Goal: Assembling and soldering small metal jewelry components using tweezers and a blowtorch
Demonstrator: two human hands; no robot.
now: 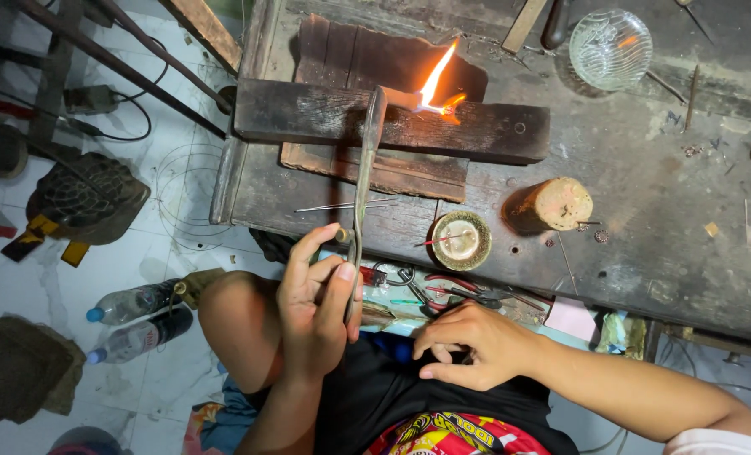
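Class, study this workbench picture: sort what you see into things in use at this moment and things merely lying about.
In use:
left hand gripping long tongs
flame at the tongs' tip
charred wooden block
right hand at the open drawer

Lying about:
glass dish
round wooden stump
small round tin
plastic bottles on the floor

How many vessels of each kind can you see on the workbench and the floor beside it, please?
Clear plastic bottles with blue caps, lying on the floor: 2
Clear patterned glass bowl on the dark wooden workbench: 1
Small round brass-rimmed dish on the bench: 1
Total: 4
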